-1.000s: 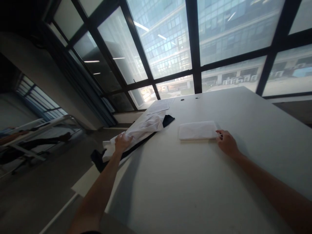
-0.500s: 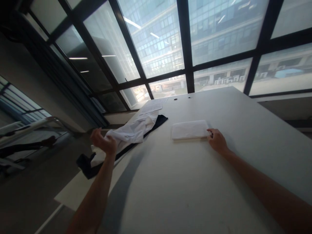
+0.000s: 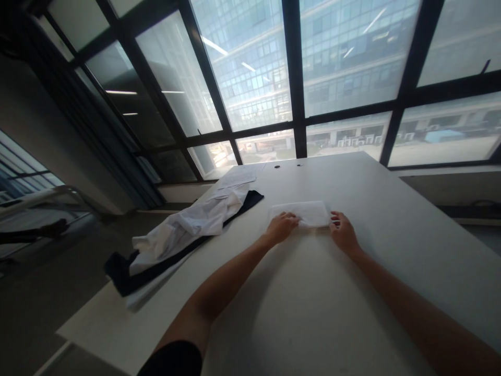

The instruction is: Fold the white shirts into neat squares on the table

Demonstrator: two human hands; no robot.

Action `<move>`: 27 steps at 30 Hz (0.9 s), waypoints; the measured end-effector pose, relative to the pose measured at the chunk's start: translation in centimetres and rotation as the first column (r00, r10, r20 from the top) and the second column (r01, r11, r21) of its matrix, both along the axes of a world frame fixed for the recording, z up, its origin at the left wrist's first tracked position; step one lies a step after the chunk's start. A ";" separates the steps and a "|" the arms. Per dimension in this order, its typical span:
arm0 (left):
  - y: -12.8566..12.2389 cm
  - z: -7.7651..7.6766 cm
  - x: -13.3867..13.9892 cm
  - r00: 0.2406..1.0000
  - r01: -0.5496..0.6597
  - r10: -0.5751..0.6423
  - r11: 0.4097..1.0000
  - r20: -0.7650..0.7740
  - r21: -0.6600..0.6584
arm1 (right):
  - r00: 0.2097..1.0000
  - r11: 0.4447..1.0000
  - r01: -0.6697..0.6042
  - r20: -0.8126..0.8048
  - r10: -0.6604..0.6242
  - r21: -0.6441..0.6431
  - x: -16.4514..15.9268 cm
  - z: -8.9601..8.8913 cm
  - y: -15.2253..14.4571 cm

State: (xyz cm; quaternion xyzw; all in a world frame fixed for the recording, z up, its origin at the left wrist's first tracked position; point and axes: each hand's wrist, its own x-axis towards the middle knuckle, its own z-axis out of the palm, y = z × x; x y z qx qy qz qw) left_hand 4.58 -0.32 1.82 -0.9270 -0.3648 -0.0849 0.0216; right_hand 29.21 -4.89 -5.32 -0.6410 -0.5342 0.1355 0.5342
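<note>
A flat white rectangular packet, with a see-through rim like plastic film, lies on the white table. Across its left front part rests my left hand, fingers stretched over the top. My right hand is at the packet's right edge, fingers loosely apart; whether the fingertips touch it I cannot tell. What is inside the packet cannot be made out.
Along the table's left edge lies a rumpled white cloth on top of a dark navy cloth. White paper sheets lie behind them. Tall windows rise beyond the table. Dark floor shows at left.
My left hand has come from the white cloth at the left across to the packet and now lies on it. My right hand has loosened at the packet's right edge.
</note>
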 end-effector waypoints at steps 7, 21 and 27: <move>1.1 0.4 -0.6 0.992 -0.010 0.025 0.993 0.123 -0.121 | 0.997 0.999 0.046 -0.070 -0.046 0.008 -0.1 0.1 0.4; 8.5 5.1 -5.0 0.604 -0.207 0.531 0.825 0.594 -0.526 | 0.915 0.974 -0.008 0.396 -0.084 0.226 -1.7 3.3 -2.6; 7.1 4.4 -10.7 0.602 -0.337 0.544 0.837 0.584 -0.432 | 0.881 0.978 -0.094 0.472 -0.004 0.184 -3.1 3.1 -3.0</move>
